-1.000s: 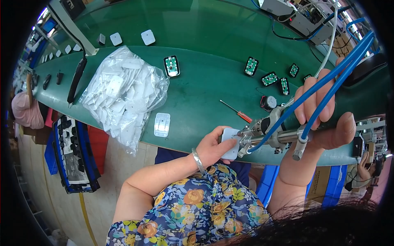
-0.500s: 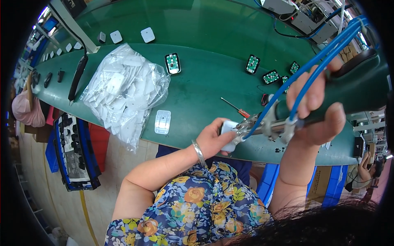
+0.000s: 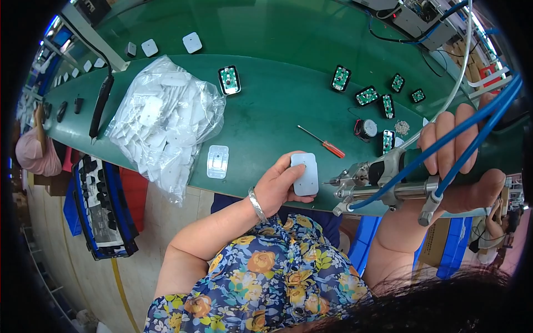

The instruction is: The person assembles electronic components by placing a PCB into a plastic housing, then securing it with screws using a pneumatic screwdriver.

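My left hand [image 3: 276,186] pinches a pale grey-white plastic casing [image 3: 305,178], its thumb lying across the flat face, which has small holes in it. My right hand [image 3: 452,147] is wrapped round the body of a power screwdriver [image 3: 383,186] with a metal nose and blue air hoses [image 3: 425,150]. The driver's thin bit points left at the casing, a short gap away from its right edge. Beyond the casing, a red-handled screwdriver [image 3: 334,149] lies on the green bench. A clear plastic cover [image 3: 217,161] lies to the left of my left hand.
A large clear bag of white plastic pieces [image 3: 161,119] fills the bench's left part. Several black casings with green circuit boards [image 3: 341,78] stand at the back right, near a small heap of screws [image 3: 402,128] and a round black part [image 3: 365,129]. A black pen-shaped tool [image 3: 101,105] hangs at left.
My right hand has drawn the power screwdriver back to the right, off the casing. My left hand now holds the casing with its flat face in fuller view.
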Demonstrator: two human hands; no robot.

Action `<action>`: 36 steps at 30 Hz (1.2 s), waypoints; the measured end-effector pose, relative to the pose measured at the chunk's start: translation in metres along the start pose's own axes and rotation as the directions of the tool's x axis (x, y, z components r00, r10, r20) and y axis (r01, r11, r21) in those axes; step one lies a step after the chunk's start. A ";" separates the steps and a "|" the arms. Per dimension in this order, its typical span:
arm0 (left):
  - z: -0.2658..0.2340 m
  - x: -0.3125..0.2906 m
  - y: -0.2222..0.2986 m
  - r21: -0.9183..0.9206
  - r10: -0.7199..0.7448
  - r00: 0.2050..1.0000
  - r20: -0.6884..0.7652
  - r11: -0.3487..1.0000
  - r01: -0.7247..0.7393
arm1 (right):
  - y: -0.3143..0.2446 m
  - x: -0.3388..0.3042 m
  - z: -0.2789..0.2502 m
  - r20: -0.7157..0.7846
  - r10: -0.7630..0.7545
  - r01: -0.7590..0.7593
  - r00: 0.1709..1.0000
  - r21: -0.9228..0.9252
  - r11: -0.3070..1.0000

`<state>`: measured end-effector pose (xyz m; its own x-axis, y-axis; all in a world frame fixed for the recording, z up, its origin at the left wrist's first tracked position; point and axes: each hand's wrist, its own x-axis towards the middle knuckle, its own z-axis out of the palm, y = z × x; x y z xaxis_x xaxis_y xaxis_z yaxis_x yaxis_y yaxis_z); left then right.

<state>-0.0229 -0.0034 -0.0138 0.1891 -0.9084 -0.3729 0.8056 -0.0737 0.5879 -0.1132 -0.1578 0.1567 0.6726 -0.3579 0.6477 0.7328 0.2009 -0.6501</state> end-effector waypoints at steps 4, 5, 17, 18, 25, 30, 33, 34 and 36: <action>0.005 0.000 -0.001 0.002 -0.019 1.000 -0.005 1.000 0.019 | 0.000 -0.002 0.001 0.010 0.000 0.001 1.000 -0.040 0.999; 0.006 0.000 0.000 0.013 -0.028 1.000 -0.004 1.000 0.028 | 0.001 -0.002 0.002 0.017 -0.012 0.012 1.000 -0.029 1.000; 0.019 -0.009 0.007 0.046 -0.018 1.000 -0.016 0.999 0.019 | 0.008 0.004 -0.003 0.194 -0.019 0.020 0.981 -0.002 1.000; 0.019 -0.009 0.007 0.073 -0.015 0.999 -0.029 0.997 0.017 | 0.010 0.005 -0.006 0.314 -0.025 0.004 0.949 0.067 0.998; 0.010 -0.002 0.008 0.051 0.072 0.997 -0.035 0.996 -0.071 | 0.000 -0.004 0.001 -0.054 0.060 -0.065 0.997 -0.104 0.992; -0.012 -0.003 -0.001 0.056 0.102 0.991 -0.085 0.994 -0.098 | -0.018 -0.004 -0.009 -0.034 -0.023 0.022 0.999 -0.029 0.999; 0.000 0.000 -0.008 -0.075 0.040 0.996 0.080 0.997 -0.034 | -0.016 -0.008 -0.004 -0.056 0.003 -0.004 0.998 -0.016 1.000; 0.004 0.000 -0.008 -0.074 0.037 0.996 0.083 0.997 -0.031 | -0.014 -0.007 0.000 -0.058 0.001 -0.002 0.998 -0.019 1.000; 0.010 0.000 -0.009 -0.030 0.000 0.994 0.113 1.000 0.003 | -0.012 -0.006 0.004 -0.017 0.023 -0.023 1.000 0.012 1.000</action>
<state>-0.0355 -0.0070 -0.0124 0.1245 -0.9491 -0.2892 0.8226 -0.0642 0.5650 -0.1260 -0.1548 0.1618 0.6878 -0.3685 0.6254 0.7181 0.2201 -0.6602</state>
